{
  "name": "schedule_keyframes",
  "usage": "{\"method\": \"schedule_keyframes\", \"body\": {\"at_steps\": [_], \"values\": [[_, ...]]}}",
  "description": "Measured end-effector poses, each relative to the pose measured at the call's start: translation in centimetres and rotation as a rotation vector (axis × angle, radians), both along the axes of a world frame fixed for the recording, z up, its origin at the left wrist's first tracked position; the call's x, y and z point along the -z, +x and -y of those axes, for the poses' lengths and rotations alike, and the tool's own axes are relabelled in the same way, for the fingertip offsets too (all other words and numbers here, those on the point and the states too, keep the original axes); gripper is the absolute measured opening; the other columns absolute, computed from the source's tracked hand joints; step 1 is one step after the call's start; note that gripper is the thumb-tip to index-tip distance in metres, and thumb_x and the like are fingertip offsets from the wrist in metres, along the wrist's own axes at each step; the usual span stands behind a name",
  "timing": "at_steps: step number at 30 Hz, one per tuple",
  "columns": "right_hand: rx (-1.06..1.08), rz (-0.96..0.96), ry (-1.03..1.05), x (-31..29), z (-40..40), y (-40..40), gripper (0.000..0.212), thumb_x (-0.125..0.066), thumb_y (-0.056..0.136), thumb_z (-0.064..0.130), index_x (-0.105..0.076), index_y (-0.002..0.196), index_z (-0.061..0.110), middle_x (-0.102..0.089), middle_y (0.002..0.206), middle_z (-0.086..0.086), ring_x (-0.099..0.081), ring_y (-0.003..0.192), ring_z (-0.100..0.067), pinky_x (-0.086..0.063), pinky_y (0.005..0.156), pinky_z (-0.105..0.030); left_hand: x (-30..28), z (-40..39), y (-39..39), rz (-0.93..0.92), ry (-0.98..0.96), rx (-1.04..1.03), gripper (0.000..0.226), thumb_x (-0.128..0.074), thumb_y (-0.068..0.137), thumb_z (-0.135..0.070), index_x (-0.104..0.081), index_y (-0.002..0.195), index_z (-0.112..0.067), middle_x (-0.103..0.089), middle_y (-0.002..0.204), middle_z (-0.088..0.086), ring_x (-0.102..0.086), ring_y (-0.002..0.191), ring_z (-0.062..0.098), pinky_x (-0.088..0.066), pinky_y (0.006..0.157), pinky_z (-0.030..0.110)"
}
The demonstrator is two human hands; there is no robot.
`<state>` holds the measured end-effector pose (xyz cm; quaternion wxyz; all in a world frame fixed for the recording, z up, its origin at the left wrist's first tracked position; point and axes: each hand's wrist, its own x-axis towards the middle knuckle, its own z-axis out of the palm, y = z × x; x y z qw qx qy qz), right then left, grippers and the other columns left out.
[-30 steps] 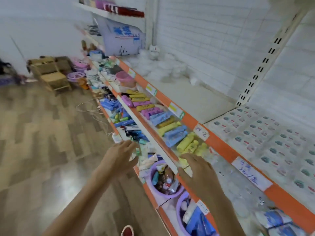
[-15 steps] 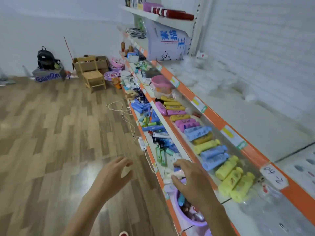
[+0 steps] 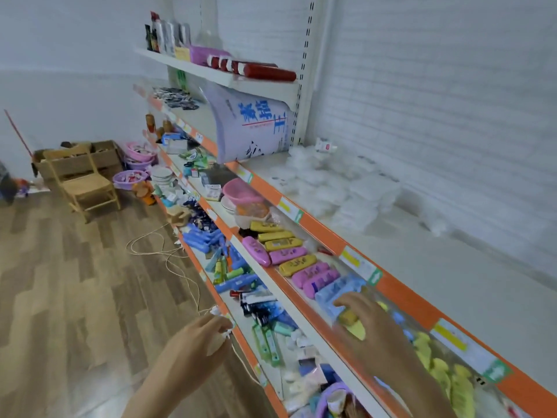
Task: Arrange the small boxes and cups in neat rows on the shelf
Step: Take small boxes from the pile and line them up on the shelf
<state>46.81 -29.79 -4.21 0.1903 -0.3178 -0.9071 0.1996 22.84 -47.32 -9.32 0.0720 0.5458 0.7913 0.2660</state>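
A long shop shelf (image 3: 325, 236) with orange edging runs away from the viewer. On its middle tier lies a row of small boxes (image 3: 289, 254) — yellow, pink and purple, then blue — side by side along the front edge. The right hand (image 3: 373, 321) reaches over the blue and yellow boxes with fingers spread and relaxed, grasping nothing. The left hand (image 3: 196, 342) hovers near the lower tier's edge, fingers loosely curled, beside a thin white cord (image 3: 168, 254) — whether it pinches the cord is unclear. Clear plastic cups (image 3: 340, 188), blurred, sit on the top tier.
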Motion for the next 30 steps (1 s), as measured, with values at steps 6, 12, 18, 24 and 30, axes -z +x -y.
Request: {"method": "schedule_keyframes", "body": {"at_steps": [6,12,18,24,30], "values": [[0.075,-0.142,0.071,-3.3,-10.1,-2.4,0.018,-0.058,0.081,0.042,-0.054,0.099,0.042,-0.049,0.111,0.028,-0.047,0.103,0.012,-0.034,0.087,-0.006,-1.2,-11.2,-5.7,-0.032,0.029,0.192,0.026,-0.054,0.089,-0.036,-0.054,0.114,-0.035,-0.05,0.107,-0.026,-0.05,0.097,-0.007,-0.041,0.077,0.008],[0.266,-0.181,0.094,-7.0,-22.0,-3.6,0.028,-0.066,0.083,0.027,-0.051,0.096,0.047,-0.051,0.108,0.027,-0.049,0.1,0.01,-0.038,0.079,-0.013,-6.0,-25.2,-10.6,-0.042,0.125,0.343,0.023,-0.059,0.086,-0.034,-0.055,0.108,-0.036,-0.048,0.101,-0.026,-0.052,0.084,-0.007,-0.045,0.075,0.013],[0.449,-0.265,-0.072,-8.0,-30.9,-5.1,0.025,-0.066,0.083,0.024,-0.053,0.091,0.044,-0.056,0.109,0.013,-0.054,0.098,-0.003,-0.036,0.078,-0.017,-10.1,-39.6,-13.0,-0.135,0.224,0.531,0.041,-0.043,0.079,-0.052,-0.059,0.108,-0.027,-0.053,0.097,-0.021,-0.052,0.09,-0.005,-0.047,0.08,0.023],[0.614,-0.304,-0.312,-6.7,-36.7,-6.6,0.022,-0.064,0.086,0.024,-0.054,0.1,0.037,-0.051,0.115,0.008,-0.05,0.112,-0.016,-0.043,0.096,-0.036,-11.5,-51.3,-12.5,-0.101,0.205,0.708,0.045,-0.054,0.08,-0.048,-0.053,0.117,-0.023,-0.053,0.109,-0.011,-0.05,0.098,-0.003,-0.046,0.085,0.023],[0.871,-0.294,-0.401,-5.2,-40.7,-9.8,0.051,-0.056,0.089,0.035,-0.037,0.135,0.023,-0.036,0.142,-0.01,-0.042,0.123,-0.024,-0.036,0.087,-0.027,-11.9,-60.1,-10.5,-0.169,0.176,0.82,0.065,-0.063,0.083,-0.036,-0.031,0.136,-0.017,-0.031,0.137,0.001,-0.033,0.125,0.018,-0.035,0.097,0.029]]}}
